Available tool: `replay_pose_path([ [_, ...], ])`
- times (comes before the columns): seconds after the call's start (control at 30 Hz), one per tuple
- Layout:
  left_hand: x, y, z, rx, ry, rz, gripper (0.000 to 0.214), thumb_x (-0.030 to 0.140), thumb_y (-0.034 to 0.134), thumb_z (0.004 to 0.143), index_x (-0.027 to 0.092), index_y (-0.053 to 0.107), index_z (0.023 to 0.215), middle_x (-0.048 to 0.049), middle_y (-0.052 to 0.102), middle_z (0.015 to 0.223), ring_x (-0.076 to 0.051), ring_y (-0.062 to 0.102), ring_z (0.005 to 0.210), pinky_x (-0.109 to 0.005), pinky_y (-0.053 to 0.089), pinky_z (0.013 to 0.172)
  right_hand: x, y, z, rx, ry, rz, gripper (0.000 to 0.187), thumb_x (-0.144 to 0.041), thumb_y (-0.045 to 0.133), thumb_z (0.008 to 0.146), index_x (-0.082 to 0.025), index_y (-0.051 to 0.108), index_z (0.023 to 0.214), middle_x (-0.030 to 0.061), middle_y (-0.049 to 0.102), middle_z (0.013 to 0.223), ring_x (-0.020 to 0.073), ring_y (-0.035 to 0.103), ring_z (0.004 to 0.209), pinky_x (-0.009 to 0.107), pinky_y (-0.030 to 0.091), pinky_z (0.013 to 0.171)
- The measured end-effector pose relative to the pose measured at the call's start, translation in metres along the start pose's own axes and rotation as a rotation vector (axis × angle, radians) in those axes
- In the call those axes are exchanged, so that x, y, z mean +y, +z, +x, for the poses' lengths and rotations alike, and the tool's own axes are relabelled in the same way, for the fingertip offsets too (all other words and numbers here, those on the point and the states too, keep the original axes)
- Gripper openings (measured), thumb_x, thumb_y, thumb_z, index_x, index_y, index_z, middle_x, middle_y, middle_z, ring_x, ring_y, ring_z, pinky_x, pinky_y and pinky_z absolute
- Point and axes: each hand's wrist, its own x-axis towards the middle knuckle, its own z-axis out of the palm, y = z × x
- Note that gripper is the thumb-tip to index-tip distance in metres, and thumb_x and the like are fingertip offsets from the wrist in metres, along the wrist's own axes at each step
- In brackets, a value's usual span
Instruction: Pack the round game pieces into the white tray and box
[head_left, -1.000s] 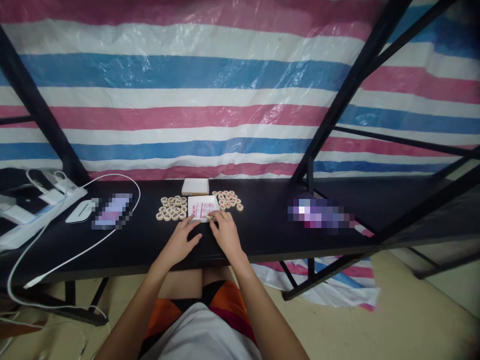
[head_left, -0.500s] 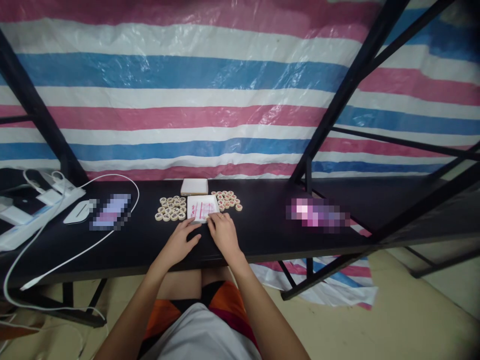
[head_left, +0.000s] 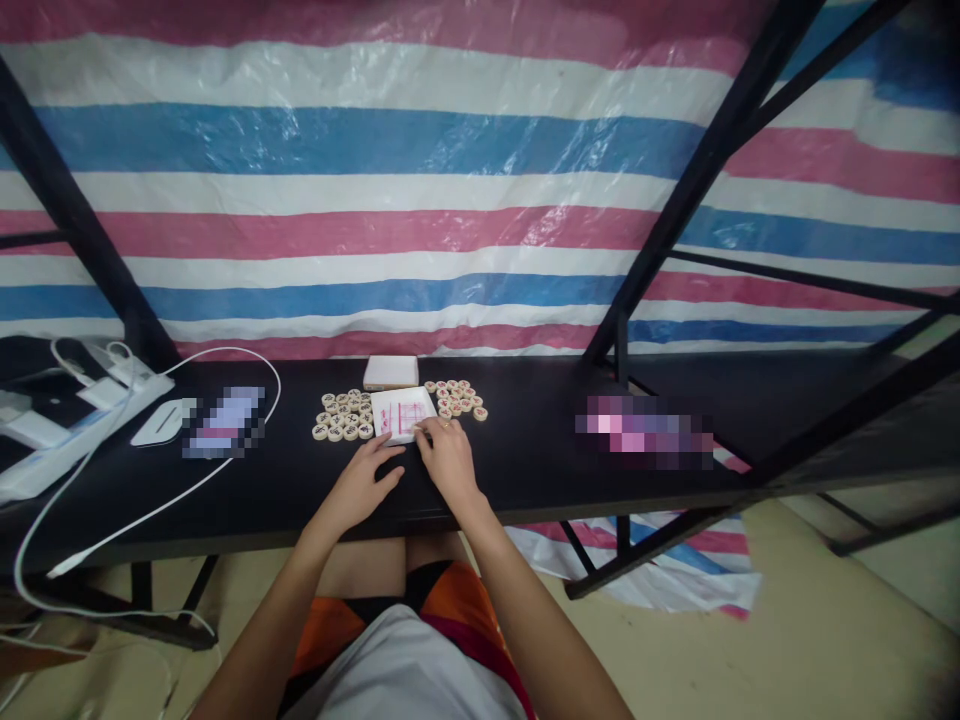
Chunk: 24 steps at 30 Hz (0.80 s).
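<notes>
In front of me lies a shallow white box (head_left: pixel 424 401), open at the top, with a sheet (head_left: pixel 405 417) printed with red grid lines inside it. My left hand (head_left: pixel 365 480) rests at the box's near left corner, its fingertips touching the edge and its thumb held apart. At the near right corner, the bent fingers of my right hand (head_left: pixel 448 455) are closed on the box's edge. Round xiangqi pieces with dark marks (head_left: pixel 343 418) stand in rows left of the box. More pieces, marked in red (head_left: pixel 457 398), sit to its right.
Behind the box is a white lid-like box part (head_left: pixel 391 371). Toward the left are a blurred-out phone (head_left: pixel 225 420), a flat white device (head_left: pixel 157 424), a white cable (head_left: pixel 142 520) and a power strip (head_left: pixel 82 430). Another blurred object (head_left: pixel 637 428) lies on the black table (head_left: pixel 525 460) at right.
The white box has turned slightly and its printed sheet shows more flatly. Both hands stay at its near corners. The whole view has shifted a little.
</notes>
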Motion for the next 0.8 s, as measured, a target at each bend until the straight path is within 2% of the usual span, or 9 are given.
replay_pose_path([
  [0.2,0.003,-0.002,0.000,-0.029,-0.014,-0.016,0.033,0.031,0.051,0.085,0.020,0.064,0.113,-0.0102,0.046,0.139,-0.026,0.045,0.126,-0.042,0.036,0.106,0.004,-0.001,0.005,-0.019,0.049,0.030,0.019,-0.023,0.047,0.091,-0.018,0.065,0.089,0.0074,0.067,0.091,0.0214,0.055,0.086,0.032,0.041,0.079],
  [0.43,0.002,-0.002,0.000,-0.009,-0.008,-0.033,0.031,0.031,0.051,0.085,0.021,0.065,0.110,-0.0094,0.048,0.137,-0.026,0.047,0.124,-0.043,0.040,0.103,-0.002,-0.007,0.000,-0.055,-0.032,-0.107,0.024,-0.026,0.044,0.092,-0.019,0.066,0.085,0.0096,0.067,0.084,0.0226,0.054,0.086,0.032,0.039,0.075],
  [0.63,0.000,-0.001,0.000,0.004,0.006,-0.042,0.030,0.032,0.052,0.084,0.022,0.065,0.108,-0.0083,0.050,0.135,-0.026,0.048,0.123,-0.044,0.038,0.105,-0.005,-0.008,-0.006,-0.070,-0.115,-0.103,0.025,-0.031,0.048,0.090,-0.020,0.063,0.106,0.0114,0.063,0.110,0.0254,0.050,0.097,0.036,0.040,0.078],
  [0.8,-0.001,0.000,0.000,0.009,0.018,-0.058,0.030,0.033,0.052,0.085,0.021,0.065,0.109,-0.0093,0.050,0.135,-0.026,0.048,0.122,-0.046,0.036,0.105,-0.006,-0.009,-0.005,-0.081,-0.151,-0.113,0.034,-0.030,0.051,0.087,-0.019,0.057,0.119,0.0107,0.059,0.121,0.0270,0.048,0.103,0.038,0.040,0.080],
])
